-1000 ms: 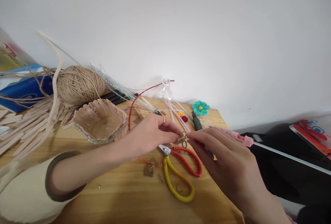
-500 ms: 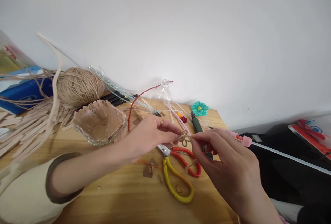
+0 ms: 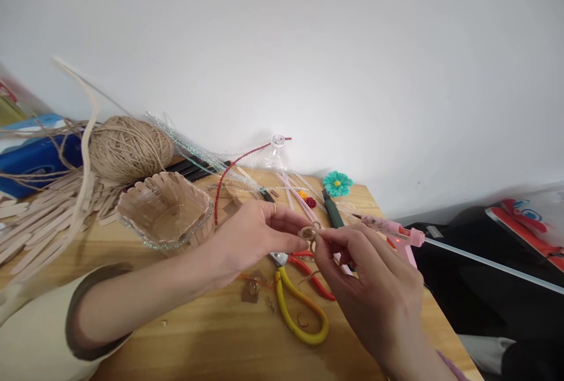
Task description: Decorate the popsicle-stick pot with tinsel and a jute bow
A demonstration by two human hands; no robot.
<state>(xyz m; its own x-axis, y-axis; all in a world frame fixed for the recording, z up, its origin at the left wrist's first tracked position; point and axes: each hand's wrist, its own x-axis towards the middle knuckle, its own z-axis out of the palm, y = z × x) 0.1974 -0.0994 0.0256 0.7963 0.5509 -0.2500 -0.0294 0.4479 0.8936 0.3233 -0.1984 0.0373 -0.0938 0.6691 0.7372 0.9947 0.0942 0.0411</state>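
A small looped piece of brown twine (image 3: 311,232) is pinched between the fingertips of both hands, above the table. My left hand (image 3: 264,231) reaches in from the left, thumb and fingers closed on the twine's left side. From the right, my right hand (image 3: 368,269) grips its other side, fingers curled. Below them lie scissors with one yellow and one red handle (image 3: 303,316), partly covered by my right hand. A pink glue gun (image 3: 388,228) with a long clear stick is just beyond my right hand.
On the wooden table (image 3: 198,322) are a stick basket (image 3: 165,208), a twine ball (image 3: 130,147), wooden sticks (image 3: 48,216), a clear bottle top (image 3: 275,155), a teal flower (image 3: 338,184) and a green-handled tool (image 3: 332,211). A white wall stands behind.
The view has shifted slightly. My right hand has come a little left and lower, revealing more of the glue gun, and the twine loops look more bunched between the fingertips.
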